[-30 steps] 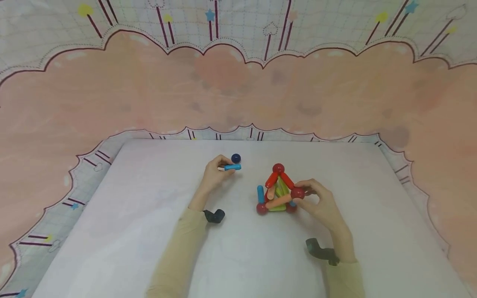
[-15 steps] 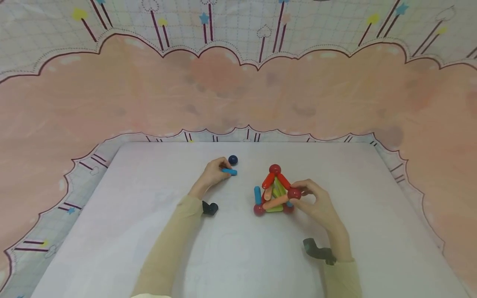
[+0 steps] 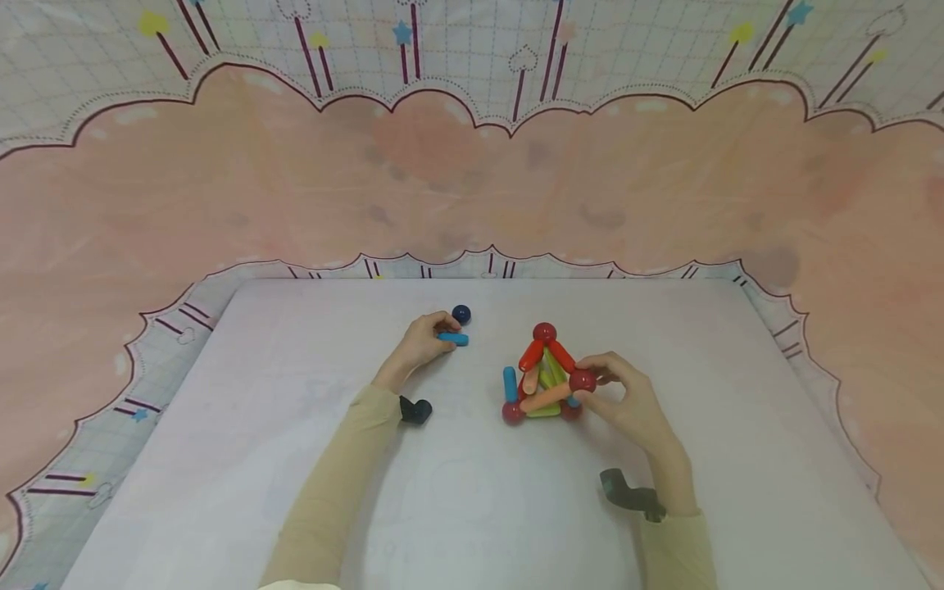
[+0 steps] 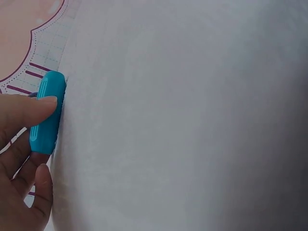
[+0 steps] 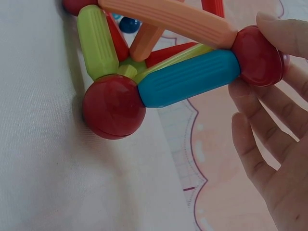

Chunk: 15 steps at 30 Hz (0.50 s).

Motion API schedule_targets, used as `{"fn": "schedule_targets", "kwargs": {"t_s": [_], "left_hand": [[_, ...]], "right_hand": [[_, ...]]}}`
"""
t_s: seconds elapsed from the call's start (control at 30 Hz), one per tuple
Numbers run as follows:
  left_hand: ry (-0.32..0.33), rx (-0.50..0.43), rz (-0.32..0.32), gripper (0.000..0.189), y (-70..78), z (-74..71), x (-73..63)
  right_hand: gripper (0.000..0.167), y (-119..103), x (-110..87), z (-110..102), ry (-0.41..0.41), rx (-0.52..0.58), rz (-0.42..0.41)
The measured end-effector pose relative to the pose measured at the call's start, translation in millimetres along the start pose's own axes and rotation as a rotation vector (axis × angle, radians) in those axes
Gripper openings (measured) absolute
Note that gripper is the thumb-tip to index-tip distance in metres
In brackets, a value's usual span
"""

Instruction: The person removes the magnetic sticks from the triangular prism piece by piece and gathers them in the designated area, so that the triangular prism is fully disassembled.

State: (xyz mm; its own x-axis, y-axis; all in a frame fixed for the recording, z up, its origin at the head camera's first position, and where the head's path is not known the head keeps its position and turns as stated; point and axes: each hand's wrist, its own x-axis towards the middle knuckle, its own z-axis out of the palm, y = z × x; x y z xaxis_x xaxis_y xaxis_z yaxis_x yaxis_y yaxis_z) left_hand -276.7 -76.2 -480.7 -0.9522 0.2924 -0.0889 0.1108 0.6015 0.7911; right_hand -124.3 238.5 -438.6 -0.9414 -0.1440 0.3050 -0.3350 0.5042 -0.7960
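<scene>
My left hand (image 3: 424, 340) pinches a blue rod (image 4: 48, 113) between thumb and fingers, just above the white table. Close behind those fingers sits a dark blue ball (image 3: 461, 315). To the right stands a frame of rods and red balls, with an orange rod (image 3: 546, 397), red rods (image 3: 562, 356) and yellow-green rods (image 5: 97, 43). My right hand (image 3: 623, 393) grips the red ball (image 5: 260, 56) at its right corner. From that ball a blue rod (image 5: 190, 77) runs down to a lower red ball (image 5: 114, 107). Another blue rod (image 3: 510, 383) stands upright at the frame's left corner.
The white tabletop (image 3: 457, 500) spreads around both hands. Behind it hangs a peach and white patterned cloth (image 3: 472, 180). A black wrist strap piece (image 3: 416, 411) sits by the left cuff, and another (image 3: 630, 493) by the right.
My left hand has lowered slightly with the blue rod, and the rod has turned a little. A pale tip seen beside it earlier no longer shows. The right hand keeps its grip.
</scene>
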Motion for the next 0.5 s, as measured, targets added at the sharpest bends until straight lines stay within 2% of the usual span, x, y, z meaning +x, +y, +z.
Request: {"fn": "schedule_targets", "kwargs": {"t_s": [0.33,0.5], "left_hand": [[-0.018,-0.035,0.004,0.031,-2.9,-1.1,-0.5],[0.004,-0.032,-0.001,0.030,-2.7,-3.7,-2.0]], "right_hand": [[0.036,0.7,-0.3,-0.6,0.001,-0.006,0.010],[0.036,-1.0,-0.1,-0.6,-0.001,-0.004,0.005]]}}
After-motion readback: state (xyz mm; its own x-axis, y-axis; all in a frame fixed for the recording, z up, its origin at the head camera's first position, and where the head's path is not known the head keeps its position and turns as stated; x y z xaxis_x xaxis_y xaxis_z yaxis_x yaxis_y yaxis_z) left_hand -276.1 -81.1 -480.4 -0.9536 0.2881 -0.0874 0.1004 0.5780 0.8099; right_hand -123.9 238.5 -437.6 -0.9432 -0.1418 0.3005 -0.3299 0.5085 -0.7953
